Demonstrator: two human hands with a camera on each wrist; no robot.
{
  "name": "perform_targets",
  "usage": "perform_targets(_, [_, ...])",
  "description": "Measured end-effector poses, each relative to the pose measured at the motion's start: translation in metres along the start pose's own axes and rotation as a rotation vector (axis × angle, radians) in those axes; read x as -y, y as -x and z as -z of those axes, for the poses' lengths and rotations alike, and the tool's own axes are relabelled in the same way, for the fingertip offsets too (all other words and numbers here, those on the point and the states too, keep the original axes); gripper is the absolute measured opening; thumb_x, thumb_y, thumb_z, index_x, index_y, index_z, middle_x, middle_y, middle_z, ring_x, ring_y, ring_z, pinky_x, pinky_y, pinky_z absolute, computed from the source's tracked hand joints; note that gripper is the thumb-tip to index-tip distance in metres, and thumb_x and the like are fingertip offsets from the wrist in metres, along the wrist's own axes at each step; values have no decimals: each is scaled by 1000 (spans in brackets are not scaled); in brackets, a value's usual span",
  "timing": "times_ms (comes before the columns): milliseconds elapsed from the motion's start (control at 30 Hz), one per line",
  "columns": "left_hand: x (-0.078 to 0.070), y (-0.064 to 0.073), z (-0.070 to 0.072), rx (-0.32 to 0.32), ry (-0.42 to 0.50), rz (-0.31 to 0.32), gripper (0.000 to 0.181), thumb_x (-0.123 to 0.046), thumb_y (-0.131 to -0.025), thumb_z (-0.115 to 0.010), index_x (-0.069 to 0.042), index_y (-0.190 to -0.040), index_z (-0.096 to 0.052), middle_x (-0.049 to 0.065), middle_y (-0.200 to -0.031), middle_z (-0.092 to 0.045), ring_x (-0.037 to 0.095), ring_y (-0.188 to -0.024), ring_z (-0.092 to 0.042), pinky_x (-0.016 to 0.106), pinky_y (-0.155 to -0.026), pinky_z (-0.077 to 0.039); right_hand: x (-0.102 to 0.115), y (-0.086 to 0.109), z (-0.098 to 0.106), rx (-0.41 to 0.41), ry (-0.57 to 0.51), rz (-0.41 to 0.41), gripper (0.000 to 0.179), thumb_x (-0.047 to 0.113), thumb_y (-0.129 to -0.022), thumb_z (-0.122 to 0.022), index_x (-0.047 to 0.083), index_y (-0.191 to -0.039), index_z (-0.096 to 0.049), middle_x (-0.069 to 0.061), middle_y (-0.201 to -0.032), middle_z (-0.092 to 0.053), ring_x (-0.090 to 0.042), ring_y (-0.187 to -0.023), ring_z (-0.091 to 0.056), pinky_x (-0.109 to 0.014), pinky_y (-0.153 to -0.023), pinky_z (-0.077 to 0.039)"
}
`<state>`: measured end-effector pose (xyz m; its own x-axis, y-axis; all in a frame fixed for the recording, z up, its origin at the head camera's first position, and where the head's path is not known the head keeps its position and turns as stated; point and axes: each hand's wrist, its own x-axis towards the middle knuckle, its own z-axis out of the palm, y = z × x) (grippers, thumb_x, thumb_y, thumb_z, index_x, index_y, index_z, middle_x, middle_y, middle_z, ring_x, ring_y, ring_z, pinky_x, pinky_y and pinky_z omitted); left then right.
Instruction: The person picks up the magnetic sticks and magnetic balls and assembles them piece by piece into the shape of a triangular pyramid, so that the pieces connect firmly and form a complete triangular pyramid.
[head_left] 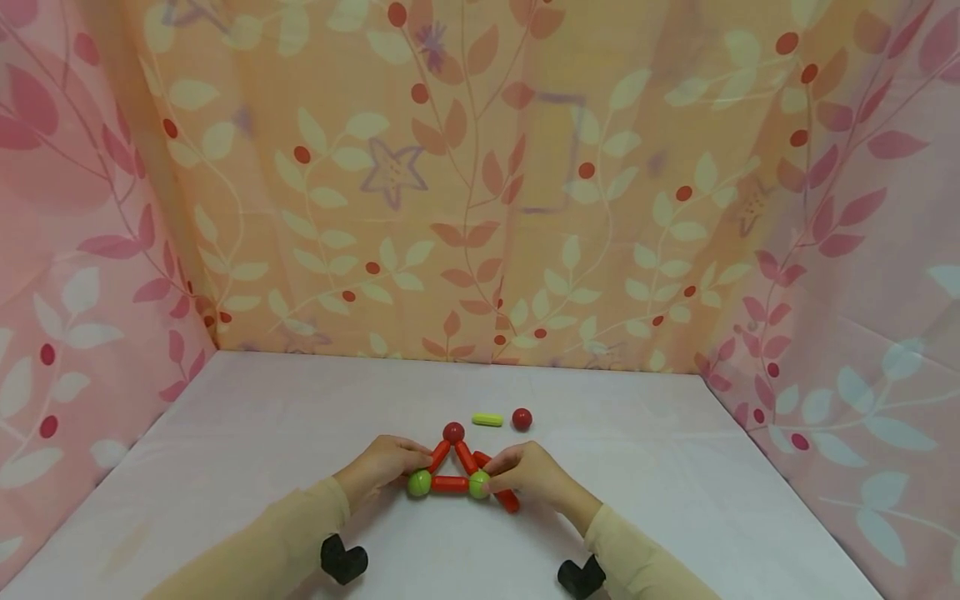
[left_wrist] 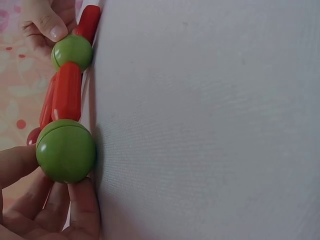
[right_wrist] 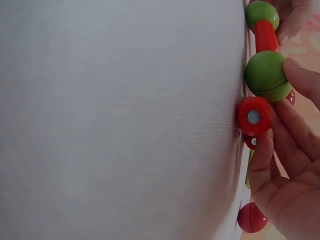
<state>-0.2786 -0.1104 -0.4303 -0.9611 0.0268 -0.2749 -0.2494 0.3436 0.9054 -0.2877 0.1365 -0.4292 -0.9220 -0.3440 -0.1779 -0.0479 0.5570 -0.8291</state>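
Midway between the left and right edges of the desk (head_left: 637,442), well apart from the back edge: a triangle (head_left: 451,481) of balls and rods, both hands at work on it. At its near corners, a left green ball (left_wrist: 66,151) and a right green ball (right_wrist: 267,75), joined by a front red rod (left_wrist: 66,92). At the corner toward the back edge, a far red ball (head_left: 453,432), linked to the green pair by a left red rod (head_left: 439,456) and a right red rod (head_left: 466,457). Cannot tell whether flat on the desk.

Left hand (head_left: 386,461) narrow, holding the left green ball between its fingers. Right hand (head_left: 536,471) likewise narrow, pinching the right green ball.

By the right hand's fingers, partly hidden, two more red rods: a rear one (head_left: 482,459) and a near one (head_left: 507,500), the latter slanting toward the desk's right edge. Cannot tell whether attached to the right green ball.

Closer to the back edge, right of the far red ball: a short yellow-green rod (head_left: 487,420), then a lone red ball (head_left: 522,419), near each other but apart. Beyond the back edge, an orange leaf-patterned cloth (head_left: 465,208).
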Motion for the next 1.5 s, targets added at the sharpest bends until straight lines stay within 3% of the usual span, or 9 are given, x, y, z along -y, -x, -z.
perform_targets(300, [-2,-2,0,14,-58,11,21,-14,-88,-71,0,-103,-76,12,-99,-66,20,-88,-55,24,-68,-49,0,1,1,11,2,-1,23,23,-78,-84,11,-97,-79,3,-93,-75,-13,-88,-57,-25,-76,-50])
perform_targets(1200, [-4,-2,3,35,-118,10,18,-14,-88,-72,-2,-101,-76,11,-101,-66,19,-87,-57,24,-68,-51,-1,3,5,23,4,-4,25,24,-80,-83,13,-102,-78,2,-99,-74,-13,-93,-58,-30,-83,-53])
perform_targets(1500, [-8,3,14,42,-104,-51,26,-13,-89,-69,2,-109,-73,11,-99,-73,16,-85,-64,33,-82,-57,-3,8,17,-51,-32,-8,24,23,-84,-79,11,-105,-76,0,-100,-75,-14,-87,-63,-31,-81,-57])
